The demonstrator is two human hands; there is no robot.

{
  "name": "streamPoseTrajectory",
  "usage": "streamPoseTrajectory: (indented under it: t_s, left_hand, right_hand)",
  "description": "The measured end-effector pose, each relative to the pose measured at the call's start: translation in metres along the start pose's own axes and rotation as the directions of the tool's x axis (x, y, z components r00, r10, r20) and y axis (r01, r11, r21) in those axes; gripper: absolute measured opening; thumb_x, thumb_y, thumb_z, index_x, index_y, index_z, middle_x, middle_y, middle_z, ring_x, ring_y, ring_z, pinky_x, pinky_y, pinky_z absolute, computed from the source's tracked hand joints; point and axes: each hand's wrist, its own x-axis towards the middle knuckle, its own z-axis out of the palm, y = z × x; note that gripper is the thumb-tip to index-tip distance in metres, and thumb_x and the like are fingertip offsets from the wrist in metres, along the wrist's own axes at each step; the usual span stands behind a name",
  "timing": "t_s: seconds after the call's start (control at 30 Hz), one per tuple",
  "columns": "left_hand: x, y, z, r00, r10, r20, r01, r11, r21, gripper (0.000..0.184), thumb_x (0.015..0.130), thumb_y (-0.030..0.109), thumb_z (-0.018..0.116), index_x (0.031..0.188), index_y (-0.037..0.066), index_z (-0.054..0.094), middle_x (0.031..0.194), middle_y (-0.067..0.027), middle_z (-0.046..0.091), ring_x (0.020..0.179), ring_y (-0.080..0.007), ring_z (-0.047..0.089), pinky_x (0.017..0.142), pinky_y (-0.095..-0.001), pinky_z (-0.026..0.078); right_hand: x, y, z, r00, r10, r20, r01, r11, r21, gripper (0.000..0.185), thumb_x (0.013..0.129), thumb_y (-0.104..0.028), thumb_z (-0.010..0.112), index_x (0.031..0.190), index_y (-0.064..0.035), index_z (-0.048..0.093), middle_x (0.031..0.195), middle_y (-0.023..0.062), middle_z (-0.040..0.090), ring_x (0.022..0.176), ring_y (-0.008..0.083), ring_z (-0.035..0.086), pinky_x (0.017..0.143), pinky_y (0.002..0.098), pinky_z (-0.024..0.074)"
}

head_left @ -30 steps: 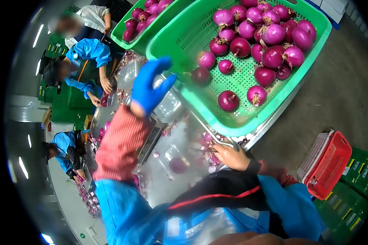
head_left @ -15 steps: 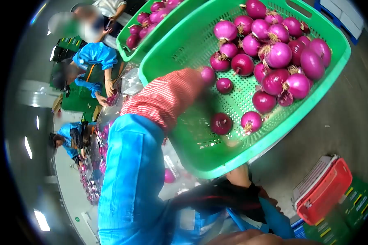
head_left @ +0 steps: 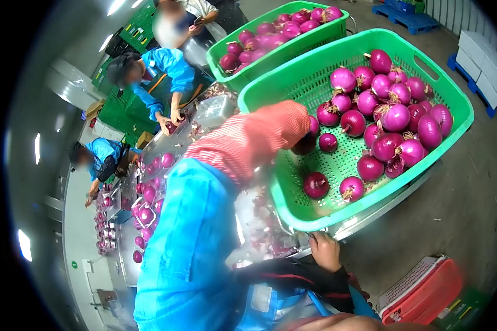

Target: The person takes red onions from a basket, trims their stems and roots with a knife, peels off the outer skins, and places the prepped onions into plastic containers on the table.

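A green plastic basket [head_left: 259, 91] holds many red onions [head_left: 395, 117], most of them heaped at its far right side. My left arm, in a blue sleeve with a red-checked cuff, reaches over the basket's near left wall. Of my left hand [head_left: 302, 142] I make out only a dark, blurred shape beside an onion; its fingers do not show clearly. Below the basket's front corner, my bare right hand [head_left: 327, 251] is closed at the metal table's edge. Something small and dark is at its fingertips, too little of it visible to name.
Behind stands a second green basket [head_left: 284, 47] of onions. On the metal table [head_left: 174, 144] lie onion skins, a clear plastic tub [head_left: 214, 110] and packed onions [head_left: 146, 215]. Two co-workers in blue work along it; another person stands behind. A red crate [head_left: 431, 292] sits lower right.
My view has turned and shifted, so the basket sits further right and more of the table shows. My left arm stays over the basket's left side. More of my right hand has come into sight.
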Motion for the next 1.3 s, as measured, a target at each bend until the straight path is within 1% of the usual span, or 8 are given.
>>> streamPoseTrajectory:
  t_s: [0.23, 0.37, 0.43, 0.47, 0.57, 0.87, 1.13, 1.3]
  left_hand:
    - [-0.113, -0.076, 0.033, 0.589, 0.331, -0.737, -0.700, 0.665, -0.260, 0.032, 0.089, 0.023, 0.060, 0.116, 0.008, 0.066, 0.097, -0.0091, 0.067, 0.088, -0.0231, 0.066, 0.079, -0.0342, 0.051]
    - [-0.211, -0.064, 0.087, 0.779, -0.054, -0.625, -0.627, -0.119, -0.770, 0.040, 0.092, 0.017, 0.059, 0.128, -0.001, 0.055, 0.087, -0.0022, 0.061, 0.081, -0.0148, 0.062, 0.075, -0.0270, 0.052]
    - [-0.250, -0.045, 0.128, 0.826, -0.148, -0.543, -0.547, -0.438, -0.713, 0.036, 0.093, 0.019, 0.059, 0.123, -0.001, 0.057, 0.092, -0.0043, 0.061, 0.085, -0.0168, 0.062, 0.077, -0.0315, 0.054]
    - [-0.253, -0.048, 0.156, 0.663, -0.140, -0.736, -0.749, -0.105, -0.655, 0.034, 0.094, 0.020, 0.058, 0.120, 0.000, 0.057, 0.096, -0.0061, 0.060, 0.089, -0.0188, 0.062, 0.082, -0.0356, 0.054]
    - [-0.260, -0.025, 0.240, 0.739, -0.052, -0.672, -0.462, -0.765, -0.449, 0.028, 0.095, 0.020, 0.056, 0.115, 0.001, 0.056, 0.105, -0.0107, 0.057, 0.102, -0.0262, 0.061, 0.093, -0.0479, 0.053]
    - [-0.289, 0.049, 0.321, 0.868, -0.130, -0.480, -0.328, -0.875, -0.356, 0.056, 0.093, 0.027, 0.053, 0.143, 0.009, 0.036, 0.140, -0.0130, 0.044, 0.126, -0.0292, 0.050, 0.094, -0.0502, 0.051]
    - [-0.285, 0.076, 0.338, 0.891, -0.233, -0.390, -0.385, -0.843, -0.375, 0.065, 0.084, 0.019, 0.067, 0.140, 0.003, 0.038, 0.127, -0.0142, 0.054, 0.114, -0.0256, 0.058, 0.094, -0.0390, 0.052]
    - [-0.274, 0.079, 0.340, 0.794, -0.355, -0.494, -0.561, -0.742, -0.368, 0.064, 0.082, 0.019, 0.067, 0.136, 0.002, 0.038, 0.125, -0.0118, 0.051, 0.116, -0.0243, 0.054, 0.098, -0.0372, 0.047]
  right_hand:
    - [-0.005, -0.038, 0.012, 0.980, -0.190, -0.068, 0.192, 0.981, 0.023, 0.017, 0.080, -0.006, 0.065, 0.096, -0.0051, 0.065, 0.083, 0.0154, 0.065, 0.073, 0.0349, 0.064, 0.062, 0.0424, 0.0500]
    - [0.002, -0.080, 0.015, 0.960, -0.228, -0.162, 0.262, 0.936, 0.235, 0.024, 0.077, 0.000, 0.064, 0.101, -0.0045, 0.066, 0.080, 0.0125, 0.063, 0.070, 0.0265, 0.064, 0.063, 0.0340, 0.0500]
    - [0.004, -0.121, 0.005, 0.980, -0.101, -0.174, 0.165, 0.898, 0.407, 0.029, 0.079, -0.001, 0.065, 0.107, -0.0037, 0.065, 0.083, 0.0091, 0.064, 0.067, 0.0197, 0.061, 0.065, 0.0299, 0.0492]
    - [0.005, -0.138, 0.005, 0.985, -0.012, -0.174, 0.100, 0.856, 0.508, 0.031, 0.081, -0.003, 0.065, 0.111, -0.0020, 0.062, 0.084, 0.0065, 0.063, 0.068, 0.0170, 0.059, 0.066, 0.0291, 0.0484]
    - [0.012, -0.171, 0.007, 0.986, 0.153, -0.063, -0.051, 0.644, 0.763, 0.050, 0.087, -0.019, 0.068, 0.129, 0.0020, 0.049, 0.087, 0.0003, 0.056, 0.075, 0.0100, 0.053, 0.069, 0.0252, 0.0457]
    - [0.030, -0.189, 0.028, 0.993, -0.116, -0.027, 0.109, 0.795, 0.596, 0.068, 0.082, -0.042, 0.073, 0.128, 0.0032, 0.051, 0.112, 0.0183, 0.065, 0.108, 0.0237, 0.062, 0.091, 0.0348, 0.0476]
    - [0.022, -0.190, 0.035, 0.972, 0.191, 0.139, -0.232, 0.656, 0.719, 0.021, 0.094, -0.017, 0.059, 0.111, -0.0036, 0.063, 0.077, 0.0045, 0.063, 0.062, 0.0123, 0.058, 0.056, 0.0283, 0.0454]
    - [-0.001, -0.193, 0.016, 0.969, -0.223, -0.108, 0.218, 0.974, -0.060, 0.031, 0.079, -0.009, 0.067, 0.110, -0.0096, 0.063, 0.095, 0.0120, 0.062, 0.074, 0.0300, 0.064, 0.063, 0.0380, 0.0503]
